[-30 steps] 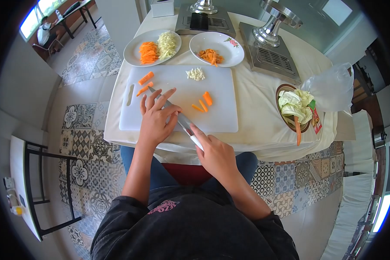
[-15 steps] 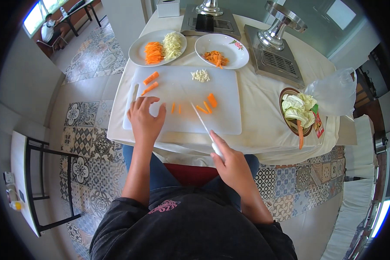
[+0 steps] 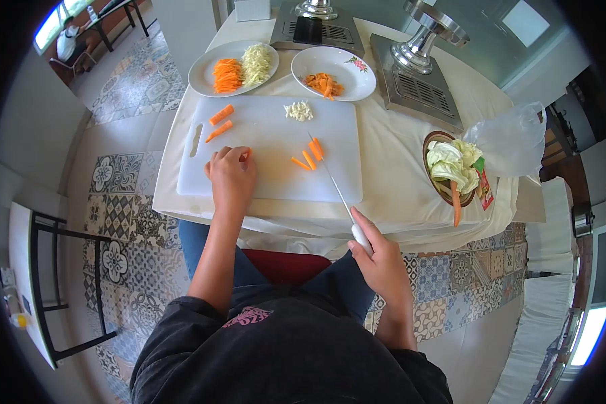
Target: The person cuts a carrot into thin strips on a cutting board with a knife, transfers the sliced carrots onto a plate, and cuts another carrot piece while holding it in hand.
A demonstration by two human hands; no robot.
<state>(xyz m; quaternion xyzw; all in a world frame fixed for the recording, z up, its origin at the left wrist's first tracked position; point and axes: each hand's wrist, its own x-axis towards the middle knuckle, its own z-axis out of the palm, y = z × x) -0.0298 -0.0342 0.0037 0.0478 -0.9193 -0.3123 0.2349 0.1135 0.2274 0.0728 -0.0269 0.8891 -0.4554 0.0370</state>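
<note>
Clock centred on the cutting board [image 3: 276, 185], 12 = away from the person
- left hand [image 3: 230, 174]: at 8, back up, knuckles arched, fingers curled down; thumb and fingertips closed on a carrot piece [image 3: 244, 155], orange just showing, rest hidden by the hand
- right hand [image 3: 384, 261]: between 4 and 5, off the board, wrapped round the smooth white handle of the knife [image 3: 342, 196], index finger stretched forward; blade thin, straight, slanting toward 11, tip end at the carrot sticks [image 3: 308, 159]; can't tell if it touches them
- both forearms [image 3: 212, 276] point roughly to 12
- board: 1, white, smooth, rounded corners, slot at 9
- carrot sticks: at least 3, slim, at 3 on the board
- carrot chunks [image 3: 220, 114]: 2, at 10 on the board
- minced pile [image 3: 298, 110]: 1, off-white, crumbly, at 1 on the board
- plates: 2, glossy white; oval plate [image 3: 199, 81] at 11 with 2 heaps, orange shreds [image 3: 227, 76] and pale green shreds [image 3: 256, 65]; flower-printed plate [image 3: 357, 84] at 1 with orange peelings [image 3: 324, 85]
- bowl [image 3: 426, 161]: 1, brown rim, at 3, holding crumpled pale leaves [image 3: 446, 160] and 1 whole-looking carrot [image 3: 456, 205] poking over the rim
- plastic bag [image 3: 515, 138]: 1, thin, see-through, further out at 3
- tablecloth [image 3: 397, 161]: cream, wrinkled
</note>
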